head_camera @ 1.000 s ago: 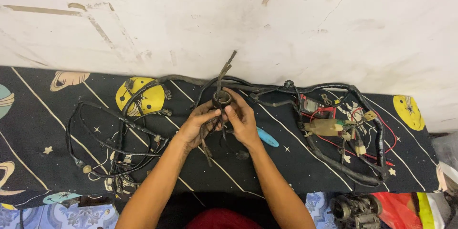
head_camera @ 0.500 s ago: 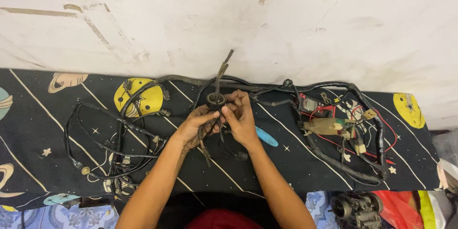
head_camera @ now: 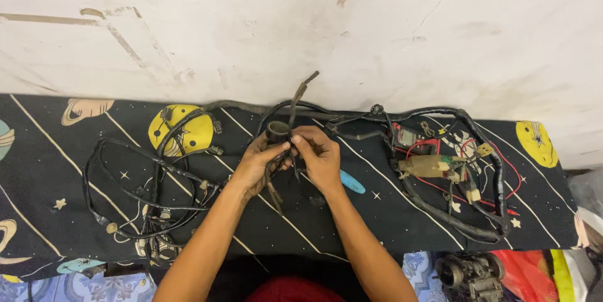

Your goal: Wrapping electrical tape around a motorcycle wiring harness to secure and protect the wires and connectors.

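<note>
Both hands, left hand (head_camera: 256,165) and right hand (head_camera: 319,157), pinch a dark tape roll (head_camera: 277,131) tight; wires (head_camera: 157,176) (all tangled) lie around. A blue tool (head_camera: 352,182) sits beside the right wrist.

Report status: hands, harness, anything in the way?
Left hand and right hand pinch dark sleeve on wire harness. Blue tool beside right wrist, clear.

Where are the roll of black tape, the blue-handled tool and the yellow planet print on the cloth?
roll of black tape (head_camera: 277,131), head view, on its rim.
blue-handled tool (head_camera: 352,182), head view, on its handle.
yellow planet print (head_camera: 188,133), head view, on its bare middle.
</note>
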